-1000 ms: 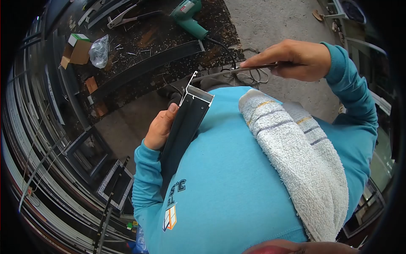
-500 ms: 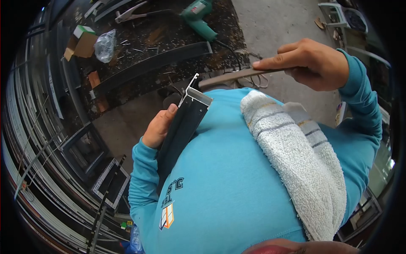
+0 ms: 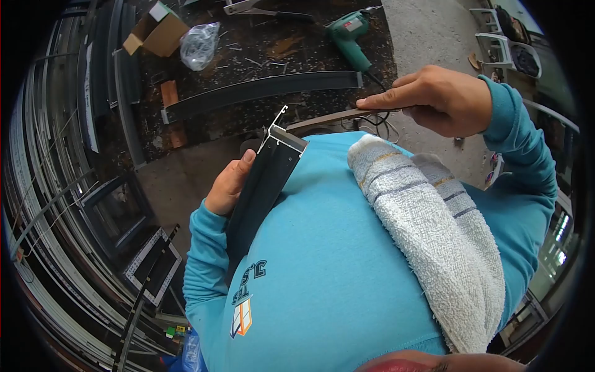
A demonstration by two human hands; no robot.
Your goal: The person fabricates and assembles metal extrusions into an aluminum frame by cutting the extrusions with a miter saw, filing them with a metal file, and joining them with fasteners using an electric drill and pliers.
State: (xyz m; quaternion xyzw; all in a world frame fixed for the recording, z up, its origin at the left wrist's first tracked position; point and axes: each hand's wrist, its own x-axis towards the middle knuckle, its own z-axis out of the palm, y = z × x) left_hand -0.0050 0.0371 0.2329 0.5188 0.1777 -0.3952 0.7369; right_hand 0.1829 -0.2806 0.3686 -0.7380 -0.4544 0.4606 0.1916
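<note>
My left hand (image 3: 230,184) is closed round a dark metal profile (image 3: 263,180), which lies tilted against my chest with its bare, cut end upward. A thin flange stands out at that end. In my right hand (image 3: 443,102) is a long flat brownish bar (image 3: 328,119), gripped at its right part with the index finger stretched along it. The bar's far end reaches the cut end of the profile; whether they touch I cannot tell. A white towel (image 3: 427,229) hangs over my shoulder.
On the dark worktable (image 3: 248,56) lie a green power tool (image 3: 351,38), a curved-looking dark profile (image 3: 266,88), an open cardboard box (image 3: 162,34), a clear plastic bag (image 3: 199,46) and a clamp (image 3: 245,7). Long profiles (image 3: 43,204) stand at the left. White chairs (image 3: 505,53) are at the upper right.
The view has shifted, so the table and its objects appear further right. My right hand and the bar have moved slightly left, closer to the profile. Both hands keep their holds.
</note>
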